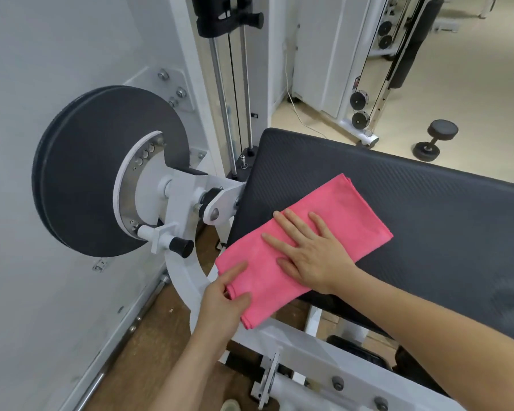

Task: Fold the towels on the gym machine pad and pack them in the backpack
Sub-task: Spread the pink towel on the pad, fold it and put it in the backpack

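Observation:
A pink towel (344,209), folded into a long strip, lies slantwise on the black gym machine pad (428,209). Its near end hangs off the pad's left corner. My right hand (312,250) lies flat on the towel's middle with fingers spread. My left hand (223,298) pinches the towel's near end between thumb and fingers. No backpack is in view.
A big black disc (101,173) on the white machine frame (190,203) stands left of the pad, with a knobbed pin sticking out. A dumbbell (435,139) lies on the floor at the back right, near cable pulleys (359,109). A white wall is on the left.

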